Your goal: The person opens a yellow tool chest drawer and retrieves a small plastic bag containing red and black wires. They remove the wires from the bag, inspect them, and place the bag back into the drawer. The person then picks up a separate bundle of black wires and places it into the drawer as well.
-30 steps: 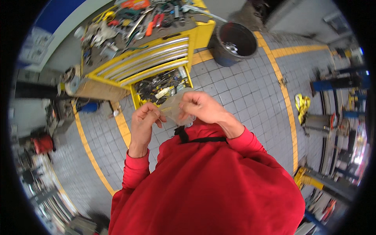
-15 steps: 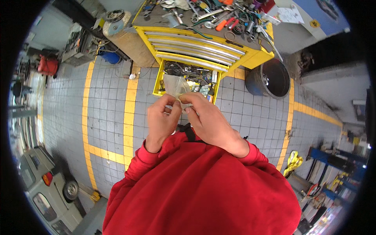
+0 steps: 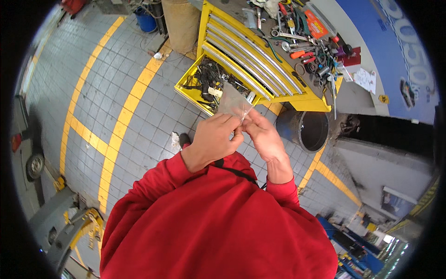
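Observation:
A small clear plastic bag (image 3: 233, 100) is pinched at its near edge between my two hands. My left hand (image 3: 213, 137) closes on it with thumb and bent fingers. From the other side my right hand (image 3: 265, 138) grips the same edge, its fingertips nearly meeting those of the left. Whatever the bag may contain is too small to make out. Beneath and beyond it, an open yellow drawer (image 3: 189, 73) holds a jumble of dark tools and parts, and the bag partly covers that view.
The drawer belongs to a yellow tool cabinet (image 3: 297, 103) whose top is heaped with hand tools. A dark bin (image 3: 290, 124) stands right of it, a brown cylinder (image 3: 180, 25) left. Tiled floor (image 3: 153, 114) with yellow lines surrounds me. A vehicle wheel (image 3: 35, 166) shows far left.
My view has turned, so the cabinet and drawer now appear tilted. Both hands still pinch the bag; the right hand has rotated more upright and the bag now leans over the drawer.

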`<action>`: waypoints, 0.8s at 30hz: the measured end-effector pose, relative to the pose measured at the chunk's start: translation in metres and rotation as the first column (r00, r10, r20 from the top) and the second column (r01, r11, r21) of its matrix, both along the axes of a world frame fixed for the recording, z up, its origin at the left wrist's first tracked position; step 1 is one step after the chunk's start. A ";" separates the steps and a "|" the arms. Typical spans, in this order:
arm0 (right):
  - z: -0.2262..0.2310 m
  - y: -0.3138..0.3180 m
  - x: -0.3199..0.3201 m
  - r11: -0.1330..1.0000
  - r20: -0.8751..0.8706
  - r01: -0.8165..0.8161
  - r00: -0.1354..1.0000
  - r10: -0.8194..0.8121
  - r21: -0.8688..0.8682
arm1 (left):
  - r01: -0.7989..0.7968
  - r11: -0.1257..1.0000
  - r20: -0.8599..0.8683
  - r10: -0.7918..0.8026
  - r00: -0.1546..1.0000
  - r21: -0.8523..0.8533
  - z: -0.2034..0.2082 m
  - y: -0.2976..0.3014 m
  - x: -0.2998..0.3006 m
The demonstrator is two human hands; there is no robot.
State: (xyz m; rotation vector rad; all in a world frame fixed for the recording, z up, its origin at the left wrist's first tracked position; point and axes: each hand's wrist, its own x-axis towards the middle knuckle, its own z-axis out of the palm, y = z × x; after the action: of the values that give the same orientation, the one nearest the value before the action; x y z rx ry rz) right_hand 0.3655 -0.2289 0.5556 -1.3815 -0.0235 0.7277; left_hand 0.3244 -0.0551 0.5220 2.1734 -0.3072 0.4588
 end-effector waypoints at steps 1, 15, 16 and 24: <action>-0.003 -0.001 0.001 0.999 -0.028 0.020 0.999 -0.021 -0.042 | -0.011 1.000 -0.003 0.011 1.000 -0.002 -0.004 -0.002 -0.001; -0.017 -0.021 0.001 0.956 -0.030 -0.130 0.992 0.126 -0.264 | -0.005 0.999 0.010 0.005 1.000 -0.039 -0.023 -0.022 -0.013; -0.017 -0.022 -0.002 0.969 -0.006 -0.133 0.991 0.135 -0.209 | -0.002 0.999 0.009 0.002 1.000 -0.049 -0.024 -0.024 -0.014; -0.022 -0.052 -0.013 0.958 -0.029 -0.074 0.997 0.068 -0.277 | 0.029 0.997 -0.011 -0.030 0.999 -0.067 -0.027 -0.040 -0.021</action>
State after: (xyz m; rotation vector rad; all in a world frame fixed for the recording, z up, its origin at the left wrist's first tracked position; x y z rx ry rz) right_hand 0.3529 -0.2811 0.5337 -1.6490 0.0466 0.8273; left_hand 0.3038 -0.0946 0.4952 2.1030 -0.3119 0.4332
